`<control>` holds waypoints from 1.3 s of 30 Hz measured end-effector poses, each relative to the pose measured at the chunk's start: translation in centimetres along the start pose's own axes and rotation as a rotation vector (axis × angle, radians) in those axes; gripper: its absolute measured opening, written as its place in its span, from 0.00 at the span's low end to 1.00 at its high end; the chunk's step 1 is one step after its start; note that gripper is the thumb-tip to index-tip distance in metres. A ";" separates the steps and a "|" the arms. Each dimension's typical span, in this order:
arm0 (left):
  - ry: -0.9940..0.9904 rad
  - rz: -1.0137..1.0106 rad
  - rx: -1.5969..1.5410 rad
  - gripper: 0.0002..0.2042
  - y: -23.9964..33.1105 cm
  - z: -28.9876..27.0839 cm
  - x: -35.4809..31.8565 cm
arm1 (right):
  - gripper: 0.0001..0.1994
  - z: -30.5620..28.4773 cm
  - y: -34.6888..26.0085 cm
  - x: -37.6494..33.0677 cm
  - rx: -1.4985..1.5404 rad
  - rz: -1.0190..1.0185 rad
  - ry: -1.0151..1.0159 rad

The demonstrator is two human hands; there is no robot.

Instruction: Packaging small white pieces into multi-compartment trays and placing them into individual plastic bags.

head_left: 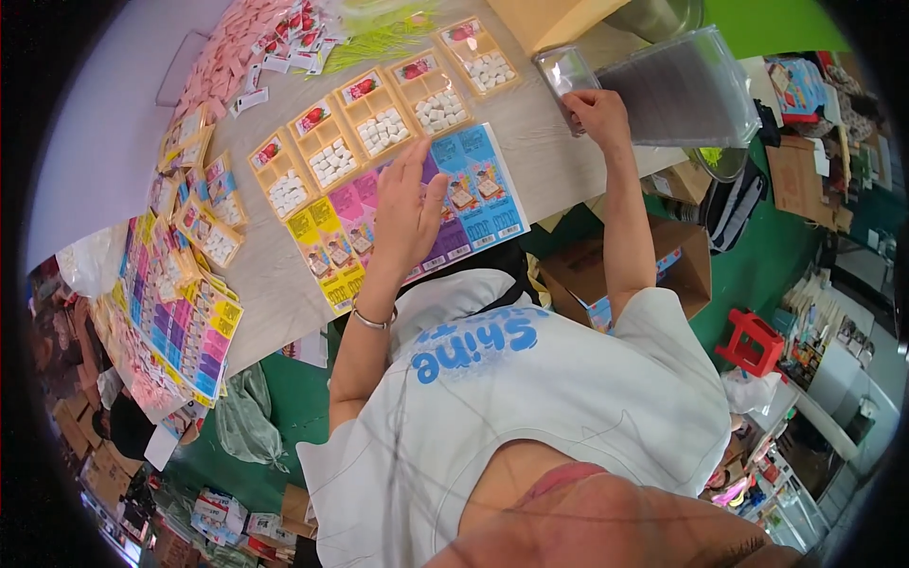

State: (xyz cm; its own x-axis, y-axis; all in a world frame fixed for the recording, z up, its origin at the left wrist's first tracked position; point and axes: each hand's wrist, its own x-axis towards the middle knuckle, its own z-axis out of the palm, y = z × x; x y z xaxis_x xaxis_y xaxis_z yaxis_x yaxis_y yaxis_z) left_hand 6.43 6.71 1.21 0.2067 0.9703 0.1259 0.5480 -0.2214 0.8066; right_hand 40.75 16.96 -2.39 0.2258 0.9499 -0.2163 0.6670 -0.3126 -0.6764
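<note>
My left hand (412,210) lies with fingers stretched out over a colourful printed card sheet (482,204), its fingertips close to a row of trays. Several pale orange plastic trays (377,100) stand along the sheet's far edge, each with small white cubes (385,131) in the near part and a strawberry picture card (361,89) at the far end. At the right, my right hand (598,117) pinches the near edge of a clear plastic cover (568,74). This cover lies beside a long stack of clear covers (677,90).
Pink slips (216,71) and strawberry cards (295,38) lie heaped at the far left, near green strips (393,43). Filled trays (210,232) pile up on the left above more printed sheets (213,346). A cardboard box (682,265) and red stool (753,343) stand below, right.
</note>
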 end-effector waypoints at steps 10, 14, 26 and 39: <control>0.095 -0.192 -0.535 0.17 0.4 -0.8 0.1 | 0.09 -0.5 -7.8 -7.6 -0.225 -0.528 0.545; 0.189 -0.324 -1.078 0.15 0.8 -1.1 1.7 | 0.09 5.7 -12.0 -10.8 0.686 -0.321 -0.354; 0.428 -0.246 0.439 0.30 -6.6 -3.9 7.1 | 0.10 16.4 -17.1 -4.6 -0.273 -0.438 0.028; 0.148 -0.088 0.708 0.41 -8.5 3.0 8.8 | 0.13 2.2 -7.4 -4.1 -0.205 -0.293 0.377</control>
State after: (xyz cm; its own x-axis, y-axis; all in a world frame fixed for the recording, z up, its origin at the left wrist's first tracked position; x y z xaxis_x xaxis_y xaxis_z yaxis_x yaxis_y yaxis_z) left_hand 6.01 16.84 -6.22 0.0534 0.9794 0.1946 0.9610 -0.1034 0.2566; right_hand 33.30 15.39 1.95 0.2238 0.9407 0.2551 0.8571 -0.0654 -0.5109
